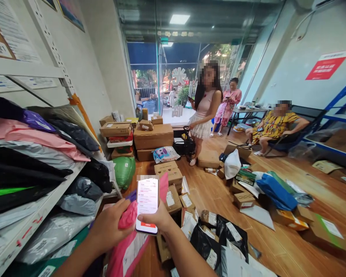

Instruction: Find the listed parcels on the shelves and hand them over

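Note:
My right hand (160, 217) grips a smartphone (147, 204) upright, its lit screen facing me with a red button at the bottom. My left hand (111, 226) is closed on a pink plastic mailer bag (127, 246) that hangs down between my arms, its white label showing. Both hands meet in front of the shelf at my left, above a heap of parcels on the floor.
A white shelf (31, 225) at left holds stacked soft mailers. Cardboard boxes (152, 136) and black bags (216, 240) litter the wooden floor. A standing person (205, 111) is looking at a phone; a second stands behind, and a third (272, 125) sits at right.

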`<state>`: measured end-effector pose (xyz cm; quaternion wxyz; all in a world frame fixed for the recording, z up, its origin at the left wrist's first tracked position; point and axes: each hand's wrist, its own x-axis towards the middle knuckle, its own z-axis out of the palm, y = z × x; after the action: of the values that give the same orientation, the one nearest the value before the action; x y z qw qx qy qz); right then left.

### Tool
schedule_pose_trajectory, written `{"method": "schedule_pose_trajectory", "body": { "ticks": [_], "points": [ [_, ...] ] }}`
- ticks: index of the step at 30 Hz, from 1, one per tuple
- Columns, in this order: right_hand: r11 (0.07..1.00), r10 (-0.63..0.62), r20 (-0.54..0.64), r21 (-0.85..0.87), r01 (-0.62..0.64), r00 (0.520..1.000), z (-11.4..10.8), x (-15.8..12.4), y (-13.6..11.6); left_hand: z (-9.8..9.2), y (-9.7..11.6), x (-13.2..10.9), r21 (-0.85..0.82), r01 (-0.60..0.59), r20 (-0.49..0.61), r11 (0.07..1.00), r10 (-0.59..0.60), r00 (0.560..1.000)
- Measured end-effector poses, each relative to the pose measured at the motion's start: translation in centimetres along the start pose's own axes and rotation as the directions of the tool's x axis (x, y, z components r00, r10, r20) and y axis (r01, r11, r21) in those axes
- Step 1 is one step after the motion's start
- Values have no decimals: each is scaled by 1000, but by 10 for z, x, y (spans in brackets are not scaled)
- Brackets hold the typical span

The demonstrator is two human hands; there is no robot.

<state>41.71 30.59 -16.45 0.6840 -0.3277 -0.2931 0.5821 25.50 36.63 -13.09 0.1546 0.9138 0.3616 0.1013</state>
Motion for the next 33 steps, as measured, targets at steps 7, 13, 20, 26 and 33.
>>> {"method": "schedule_pose_trajectory", "body": {
  "ticks": [7,13,20,26,33],
  "points": [
    [968,162,-74,205,-144,984,-16,-18,6,35,-51,-11,-31,153,-56,988,-155,986],
    [935,254,-299,321,-154,920,-50,-47,13,75,-92,-37,37,277,63,960,-279,958],
    [942,137,-159,327,-79,978,-59,-77,17,81,-121,-74,148,349,165,925,-371,914],
    [956,92,-52,283,-74,994,-53,-89,11,74,-127,-96,106,338,179,935,-352,918],
    [967,96,34,234,-101,995,-52,-90,9,73,-114,-102,192,359,233,913,-398,887]
  ]
}}
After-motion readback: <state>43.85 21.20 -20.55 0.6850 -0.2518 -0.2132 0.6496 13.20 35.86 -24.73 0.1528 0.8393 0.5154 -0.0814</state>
